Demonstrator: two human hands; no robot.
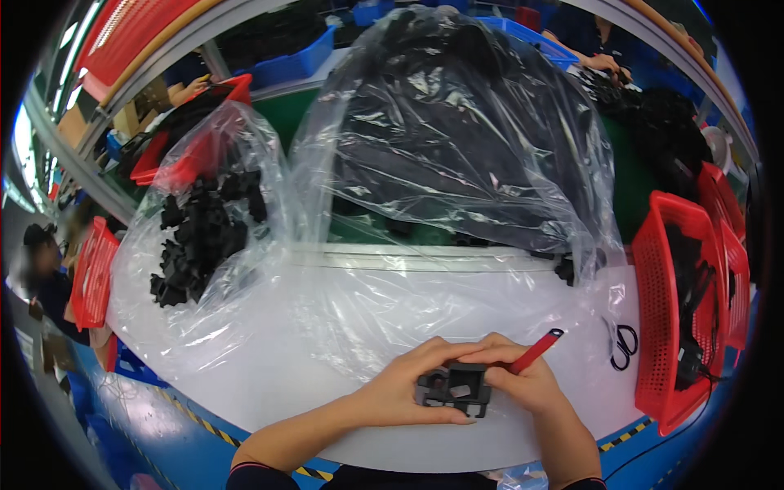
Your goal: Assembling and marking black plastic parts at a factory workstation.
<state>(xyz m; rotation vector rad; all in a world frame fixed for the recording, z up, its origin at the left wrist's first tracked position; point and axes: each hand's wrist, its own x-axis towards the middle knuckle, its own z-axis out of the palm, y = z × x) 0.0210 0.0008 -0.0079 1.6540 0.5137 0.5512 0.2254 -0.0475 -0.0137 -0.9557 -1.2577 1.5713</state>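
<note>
Close to the table's front edge, my left hand is closed around a small black moulded plastic part with a square recess and open slots. My right hand grips a slim red-handled tool, its dark end pointing up and to the right. That tool's working end is hidden by the fingers. Fingers of my right hand also touch the black part's upper right side. Behind my hands, a large clear plastic bag full of dark pieces spreads over the table.
At the left, another clear bag holds several loose black parts. Black-handled scissors lie at the right, beside a red perforated basket with dark items and a cable. Other people's hands work across the bench.
</note>
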